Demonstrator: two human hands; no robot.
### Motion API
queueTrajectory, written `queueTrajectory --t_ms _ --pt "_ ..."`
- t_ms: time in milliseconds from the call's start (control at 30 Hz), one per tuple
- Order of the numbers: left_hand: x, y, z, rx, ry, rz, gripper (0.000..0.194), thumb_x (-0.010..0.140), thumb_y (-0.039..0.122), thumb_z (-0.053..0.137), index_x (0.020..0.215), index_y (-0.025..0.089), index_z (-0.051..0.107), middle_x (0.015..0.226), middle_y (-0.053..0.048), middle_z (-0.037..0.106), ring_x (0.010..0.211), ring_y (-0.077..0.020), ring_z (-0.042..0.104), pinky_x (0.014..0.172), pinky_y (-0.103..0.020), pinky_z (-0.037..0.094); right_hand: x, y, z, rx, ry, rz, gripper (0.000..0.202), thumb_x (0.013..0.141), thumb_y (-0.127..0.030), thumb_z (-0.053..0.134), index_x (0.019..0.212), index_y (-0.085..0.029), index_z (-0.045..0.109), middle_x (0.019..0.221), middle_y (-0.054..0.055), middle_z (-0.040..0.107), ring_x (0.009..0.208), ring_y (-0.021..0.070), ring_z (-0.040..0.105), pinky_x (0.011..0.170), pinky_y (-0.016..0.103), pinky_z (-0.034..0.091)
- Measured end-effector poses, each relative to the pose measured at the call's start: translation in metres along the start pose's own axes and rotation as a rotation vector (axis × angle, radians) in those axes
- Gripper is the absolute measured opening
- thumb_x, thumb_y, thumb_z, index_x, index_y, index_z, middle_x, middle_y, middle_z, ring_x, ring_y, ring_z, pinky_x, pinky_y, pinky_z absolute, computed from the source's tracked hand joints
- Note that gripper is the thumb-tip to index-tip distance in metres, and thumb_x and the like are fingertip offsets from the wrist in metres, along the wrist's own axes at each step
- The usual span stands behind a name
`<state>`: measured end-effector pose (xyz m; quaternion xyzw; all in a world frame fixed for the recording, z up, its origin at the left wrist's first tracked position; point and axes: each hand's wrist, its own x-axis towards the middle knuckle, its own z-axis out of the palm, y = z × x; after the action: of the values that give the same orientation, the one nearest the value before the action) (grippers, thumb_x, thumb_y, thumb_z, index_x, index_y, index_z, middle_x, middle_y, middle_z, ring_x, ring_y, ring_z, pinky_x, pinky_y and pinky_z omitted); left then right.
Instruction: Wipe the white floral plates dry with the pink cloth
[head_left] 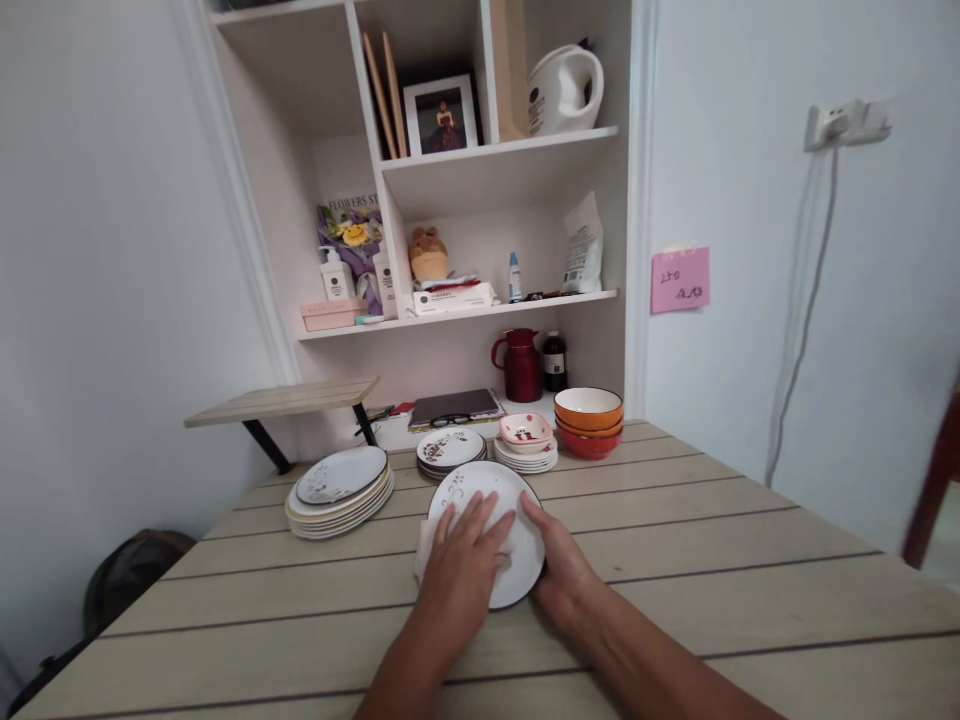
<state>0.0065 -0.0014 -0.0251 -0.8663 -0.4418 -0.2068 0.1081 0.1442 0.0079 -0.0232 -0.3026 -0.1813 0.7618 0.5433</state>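
A round white plate with a dark rim and a grey floral print is held tilted above the front of the table. My right hand grips its right edge, thumb on the face and the other fingers hidden behind. My left hand lies across the plate's face with fingers spread, pressing a white cloth against it. Most of the cloth is covered by that hand; parts stick out at the left rim and beside the fingers.
Behind stand a large plate stack, a small plate stack, small dishes topped by a pink square bowl, and orange and red bowls. A raised wooden stand is at left. A red jug stands beneath the shelves.
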Motion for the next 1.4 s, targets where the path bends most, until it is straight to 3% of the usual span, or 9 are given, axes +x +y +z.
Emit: queueTrajectory --t_ms 167,300,433,700,833,933,1067,1233,1400 --pt "0.000 -0.011 0.001 0.163 0.294 -0.203 0.059 0.082 0.027 0.063 0.137 0.030 0.041 0.147 -0.010 0.038 0.134 -0.0286 0.034 0.107 -0.057 0.027 0.000 -0.003 0.002 0.066 0.018 -0.001 0.053 0.084 -0.044 0.054 0.125 -0.010 0.055 0.099 0.014 0.073 0.088 0.0277 0.069 0.087 0.043 0.050" --pt "-0.002 -0.009 -0.010 0.202 0.419 -0.272 0.044 0.076 0.041 0.068 0.114 0.021 0.058 0.133 -0.013 0.050 0.122 -0.0311 0.045 0.104 -0.058 0.030 0.003 -0.009 -0.002 0.118 0.041 -0.025 0.055 0.085 -0.045 0.050 0.129 -0.011 0.052 0.101 0.015 0.073 0.088 0.0293 0.069 0.085 0.046 0.050" --pt "-0.002 0.005 -0.013 0.105 0.382 -0.215 0.030 0.078 0.042 0.066 0.099 0.021 0.063 0.125 -0.011 0.054 0.116 -0.0297 0.048 0.099 -0.053 0.038 0.005 -0.012 -0.007 0.130 0.030 -0.027 0.060 0.083 -0.050 0.051 0.127 -0.008 0.053 0.100 0.017 0.072 0.089 0.0314 0.068 0.085 0.047 0.050" --pt "-0.004 0.020 0.004 -0.202 0.070 0.113 0.040 0.086 0.012 0.051 0.124 0.021 0.051 0.128 -0.006 0.056 0.119 -0.0188 0.049 0.103 -0.038 0.041 0.008 -0.006 -0.009 0.103 -0.050 0.042 0.053 0.085 -0.048 0.049 0.112 -0.003 0.060 0.089 0.016 0.073 0.085 0.0271 0.069 0.085 0.038 0.050" --pt "-0.002 0.012 -0.003 -0.157 0.113 0.087 0.041 0.085 0.013 0.053 0.123 0.027 0.053 0.128 -0.003 0.057 0.120 -0.0183 0.049 0.109 -0.043 0.034 0.006 -0.003 -0.006 0.107 -0.070 0.045 0.051 0.085 -0.047 0.051 0.112 -0.005 0.060 0.092 0.016 0.073 0.084 0.0267 0.069 0.081 0.038 0.051" --pt "0.001 0.003 -0.007 -0.034 0.186 -0.075 0.039 0.082 0.014 0.057 0.118 0.029 0.056 0.127 -0.004 0.056 0.122 -0.0223 0.047 0.111 -0.053 0.026 0.003 0.001 -0.001 0.091 -0.044 0.032 0.048 0.083 -0.045 0.055 0.111 -0.007 0.061 0.089 0.014 0.074 0.078 0.0248 0.069 0.076 0.037 0.052" --pt "0.001 -0.002 -0.008 0.045 0.231 -0.271 0.038 0.081 0.017 0.060 0.119 0.025 0.058 0.128 -0.008 0.055 0.121 -0.0261 0.046 0.102 -0.052 0.034 0.000 0.004 0.003 0.034 0.007 0.052 0.049 0.080 -0.047 0.058 0.109 -0.008 0.063 0.081 0.012 0.075 0.075 0.0253 0.069 0.077 0.038 0.052" --pt "-0.002 0.009 -0.010 -0.037 0.100 -0.104 0.045 0.081 0.015 0.061 0.123 0.028 0.055 0.121 -0.004 0.058 0.113 -0.0220 0.050 0.095 -0.041 0.042 0.002 0.000 -0.001 0.076 -0.062 0.057 0.048 0.084 -0.047 0.053 0.108 -0.006 0.062 0.085 0.014 0.074 0.077 0.0248 0.069 0.077 0.036 0.052" --pt "-0.002 0.016 -0.007 -0.059 0.105 0.074 0.054 0.082 0.014 0.059 0.129 0.037 0.049 0.123 0.000 0.057 0.113 -0.0196 0.049 0.100 -0.041 0.039 0.004 -0.001 -0.005 0.067 -0.105 0.095 0.053 0.083 -0.050 0.052 0.109 -0.004 0.062 0.087 0.015 0.074 0.077 0.0249 0.069 0.071 0.033 0.052"
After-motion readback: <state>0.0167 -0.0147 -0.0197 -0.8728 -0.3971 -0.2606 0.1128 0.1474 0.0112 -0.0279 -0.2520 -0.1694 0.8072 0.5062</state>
